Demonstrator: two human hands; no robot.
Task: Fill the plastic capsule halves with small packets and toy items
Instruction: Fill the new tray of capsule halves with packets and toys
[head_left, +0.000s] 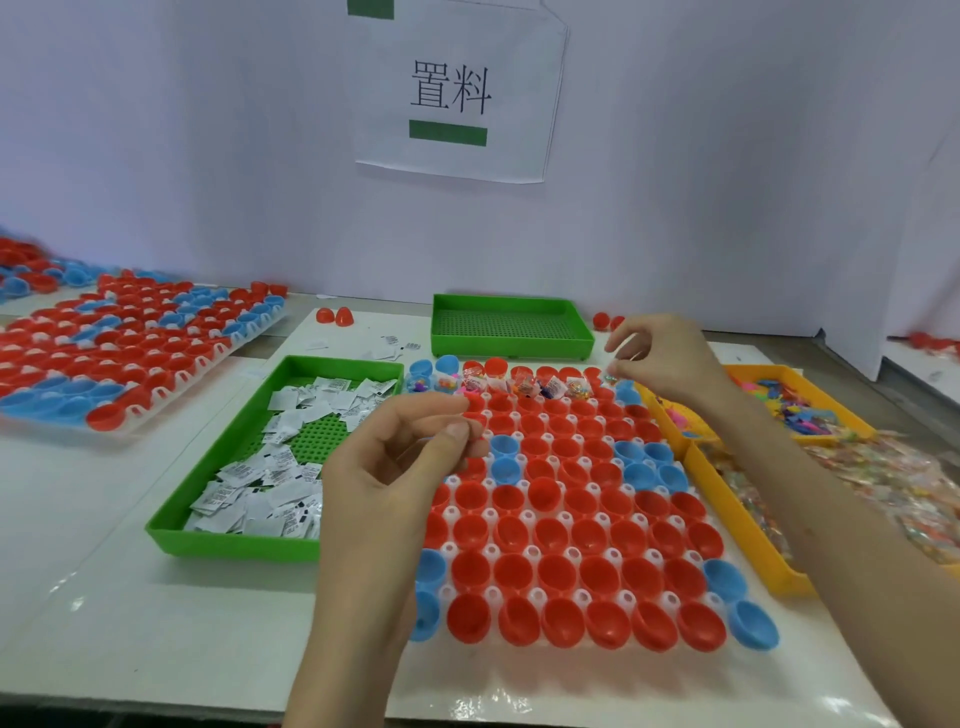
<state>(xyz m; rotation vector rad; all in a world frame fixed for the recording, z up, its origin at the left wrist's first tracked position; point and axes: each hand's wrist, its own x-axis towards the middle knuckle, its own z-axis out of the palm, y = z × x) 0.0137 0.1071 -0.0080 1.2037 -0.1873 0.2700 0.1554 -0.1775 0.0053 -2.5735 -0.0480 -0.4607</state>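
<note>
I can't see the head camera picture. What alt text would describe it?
A person's left hand and right hand hover, fingers curled, over a rack of red and blue capsule halves; only the far row holds items. A green tray of white packets sits left, yellow trays of toys right.

In the upper middle of the frame I see a white paper sheet (452, 93) fixed on the wall. On it stand two big black Chinese characters, 置料. Under the characters there is a green bar (448, 133) which carries no writing. The small white packets (291, 457) in the green tray (171, 525), at centre left, carry black print, but it is too small for me to read.
</note>
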